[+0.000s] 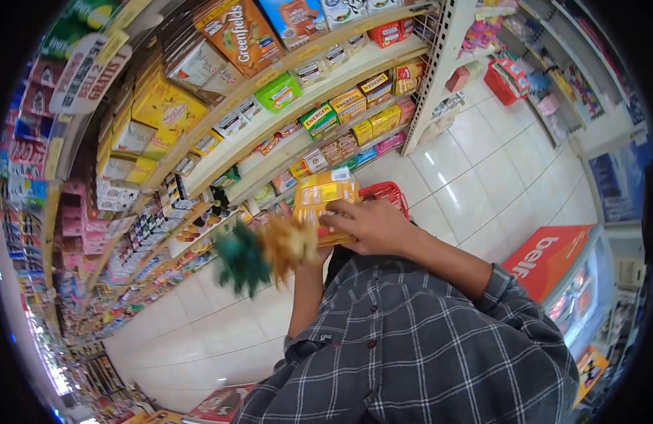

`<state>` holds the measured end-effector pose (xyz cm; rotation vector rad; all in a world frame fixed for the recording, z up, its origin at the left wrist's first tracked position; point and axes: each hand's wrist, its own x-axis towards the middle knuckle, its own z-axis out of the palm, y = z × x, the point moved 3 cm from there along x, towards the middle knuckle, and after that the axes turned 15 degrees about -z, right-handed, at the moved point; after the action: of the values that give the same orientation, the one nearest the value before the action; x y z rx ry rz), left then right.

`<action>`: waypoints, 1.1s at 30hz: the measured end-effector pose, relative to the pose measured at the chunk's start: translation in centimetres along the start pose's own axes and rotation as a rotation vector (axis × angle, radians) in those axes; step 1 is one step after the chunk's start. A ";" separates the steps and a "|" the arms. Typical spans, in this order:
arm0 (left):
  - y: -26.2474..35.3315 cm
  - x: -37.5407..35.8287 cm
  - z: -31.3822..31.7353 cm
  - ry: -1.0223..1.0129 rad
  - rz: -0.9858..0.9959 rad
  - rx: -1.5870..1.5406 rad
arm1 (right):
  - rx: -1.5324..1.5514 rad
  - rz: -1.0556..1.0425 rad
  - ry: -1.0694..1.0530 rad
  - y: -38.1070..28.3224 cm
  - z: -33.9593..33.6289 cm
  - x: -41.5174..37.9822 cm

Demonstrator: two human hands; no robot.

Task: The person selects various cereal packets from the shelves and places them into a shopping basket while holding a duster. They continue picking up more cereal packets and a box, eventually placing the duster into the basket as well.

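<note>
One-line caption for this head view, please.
Right hand grips a yellow packet above a red basket; left hand blurred beside stocked shelves.

Lighting: bright, even, overhead store light; source outside the frame. Glare: soft pale sheen on the white floor tiles (482, 177) beyond the right hand's fingers (338, 220); further reflections on the floor below the hands. Shadows: faint and diffuse, darkest under the shelf boards (326, 85) above the fingers. Blur: strong motion smear on the green and orange item (259, 256) just left of the fingers, outlines lost; the yellow packet (325, 198) at the fingertips moderately sharp, print unreadable. Distortion: heavy fisheye; shelves bow, the scene tilts, black vignette rings all edges. Small labels far left of the fingers dissolve into colour patches.
</note>
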<state>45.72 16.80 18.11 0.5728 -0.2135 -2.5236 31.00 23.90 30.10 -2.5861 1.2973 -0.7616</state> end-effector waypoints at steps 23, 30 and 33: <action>-9.0 15.3 7.4 0.160 0.159 0.369 | 0.007 0.531 0.148 18.9 -10.0 -16.7; -13.8 21.4 12.9 -0.029 0.050 0.289 | 0.349 0.561 0.430 23.1 -12.7 -20.0; -14.8 22.8 14.8 0.101 0.078 0.346 | 0.462 0.594 0.363 22.2 -9.8 -19.7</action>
<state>14.82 17.51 19.42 0.8063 -0.6302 -2.3882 0.58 26.55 23.47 -1.6302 1.6263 -1.2450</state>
